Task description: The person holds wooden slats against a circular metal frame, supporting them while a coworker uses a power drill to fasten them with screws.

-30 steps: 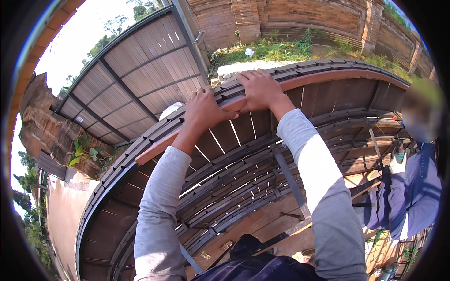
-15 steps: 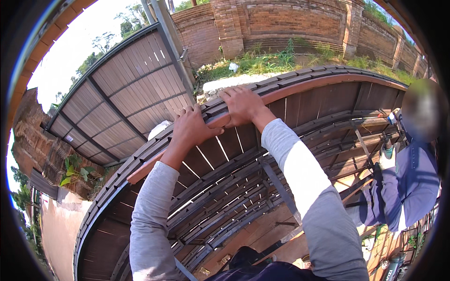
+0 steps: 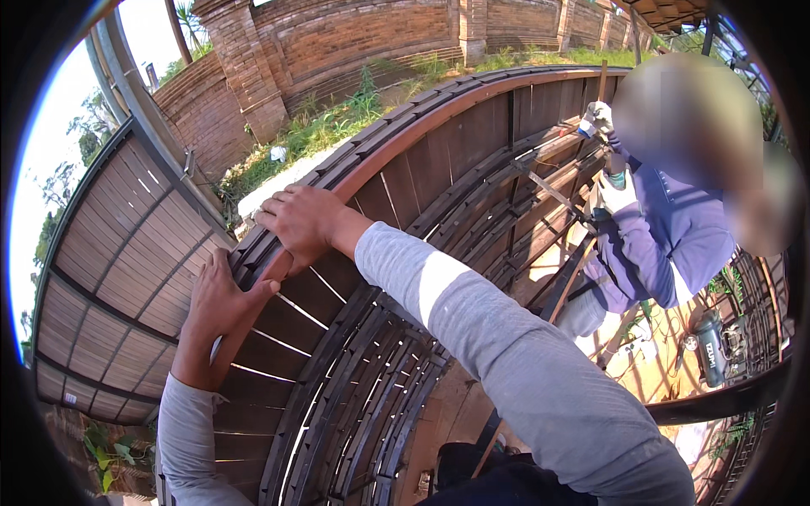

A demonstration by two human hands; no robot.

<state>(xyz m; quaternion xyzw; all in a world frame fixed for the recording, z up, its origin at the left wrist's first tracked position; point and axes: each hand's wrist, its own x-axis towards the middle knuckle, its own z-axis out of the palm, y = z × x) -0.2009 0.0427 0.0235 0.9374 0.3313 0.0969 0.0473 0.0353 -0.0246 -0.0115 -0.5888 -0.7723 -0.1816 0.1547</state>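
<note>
A long reddish-brown strip (image 3: pixel 422 128) runs along the inner top edge of a curved wall of dark slats (image 3: pixel 407 187). My left hand (image 3: pixel 221 297) is closed over the near part of this edge, its thumb on the inner side. Just beyond it, my right hand (image 3: pixel 305 221) grips the strip from above, fingers over the outer side. Part of the strip under both hands is hidden. Dark notched battens (image 3: pixel 384 126) line the top outside the strip.
At the right a co-worker in a purple-blue top (image 3: pixel 688 228) stands inside the curve, with a gloved hand (image 3: pixel 618 191) near the framework. Behind them lies a dark tank-like machine (image 3: pixel 711 347). A slatted gate panel (image 3: pixel 118 278) stands left; a brick wall (image 3: pixel 363 42) runs behind.
My view has swung to the right, so the hands and gate appear farther left. More of the co-worker shows. Both my hands are still on the strip.
</note>
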